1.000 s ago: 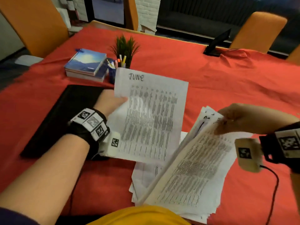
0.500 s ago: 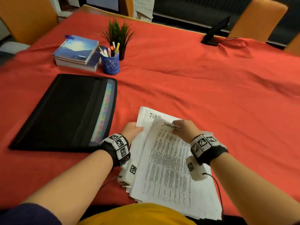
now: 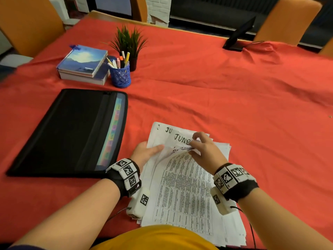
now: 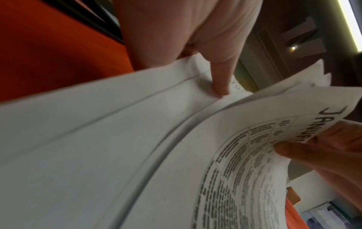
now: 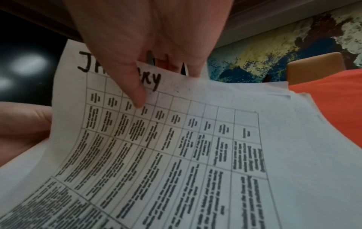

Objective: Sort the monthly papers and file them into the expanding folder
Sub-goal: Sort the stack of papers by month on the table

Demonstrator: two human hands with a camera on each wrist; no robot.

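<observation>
A pile of printed monthly papers [image 3: 183, 192] lies on the red cloth right in front of me. My right hand [image 3: 200, 145] pinches the far edge of the top sheet, headed JANUARY [image 5: 176, 155], and bends it up. Sheets headed JUNE [image 3: 180, 139] show beneath it. My left hand [image 3: 149, 150] holds the pile's left edge, with the thumb [image 4: 221, 83] on top and the fingers hidden under the sheets. The black expanding folder [image 3: 72, 132] lies flat to the left, with its coloured tabs [image 3: 112, 134] showing along its right side.
Behind the folder are a stack of books [image 3: 82, 64], a blue pen cup [image 3: 120, 74] and a small potted plant [image 3: 128, 42]. A dark stand [image 3: 237, 35] sits at the far edge. Orange chairs [image 3: 286, 18] ring the table. Red cloth [image 3: 234, 105] is bare on the right.
A second ago my left hand held a JUNE sheet up and my right hand held a lifted bundle. Both came down onto the pile. Now my right hand peels up the JANUARY sheet.
</observation>
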